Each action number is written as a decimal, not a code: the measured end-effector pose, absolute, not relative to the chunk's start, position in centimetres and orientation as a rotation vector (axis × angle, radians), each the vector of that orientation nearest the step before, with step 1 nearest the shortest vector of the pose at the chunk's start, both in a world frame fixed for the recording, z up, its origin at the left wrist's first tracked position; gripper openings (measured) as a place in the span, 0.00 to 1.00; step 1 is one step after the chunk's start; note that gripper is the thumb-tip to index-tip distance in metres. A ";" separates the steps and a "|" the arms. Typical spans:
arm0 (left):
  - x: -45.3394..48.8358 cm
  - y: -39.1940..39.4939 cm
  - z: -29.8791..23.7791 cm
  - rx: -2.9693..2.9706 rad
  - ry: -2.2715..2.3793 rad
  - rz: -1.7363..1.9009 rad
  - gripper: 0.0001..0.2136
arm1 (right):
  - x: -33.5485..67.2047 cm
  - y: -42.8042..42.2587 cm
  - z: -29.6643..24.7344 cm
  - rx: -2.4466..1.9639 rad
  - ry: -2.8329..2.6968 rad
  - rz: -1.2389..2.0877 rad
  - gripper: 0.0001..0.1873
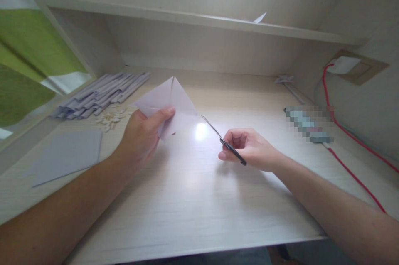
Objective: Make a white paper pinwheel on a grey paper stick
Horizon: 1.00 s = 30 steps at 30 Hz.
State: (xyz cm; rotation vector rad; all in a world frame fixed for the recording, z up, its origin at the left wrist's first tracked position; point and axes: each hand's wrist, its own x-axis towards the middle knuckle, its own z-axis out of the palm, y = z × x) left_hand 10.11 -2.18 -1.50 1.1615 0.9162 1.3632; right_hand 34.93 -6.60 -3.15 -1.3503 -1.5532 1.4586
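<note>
My left hand [141, 134] pinches a folded pale lilac sheet of paper [174, 99], holding it up above the light wooden desk [187, 190]. My right hand [249, 148] grips the black handles of a pair of scissors [222, 140]. The thin blades point up and left toward the paper's right edge, their tip close to it.
A stack of lilac sheets [67, 153] lies at the left. Behind it are a pile of folded paper strips [99, 92] and small paper scraps [110, 117]. A paper pinwheel [288, 82], a blurred object [308, 123] and a red cable [352, 136] lie at the right.
</note>
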 end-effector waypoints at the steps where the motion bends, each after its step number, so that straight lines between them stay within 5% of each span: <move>1: 10.1 -2.1 -1.6 1.169 0.917 1.378 0.02 | 34.9 -6.6 -3.2 -1.344 -1.547 1.456 0.18; 30: 9.7 -2.1 -2.1 1.258 0.987 1.314 0.07 | 34.9 -6.8 -2.9 -1.412 -1.617 1.315 0.20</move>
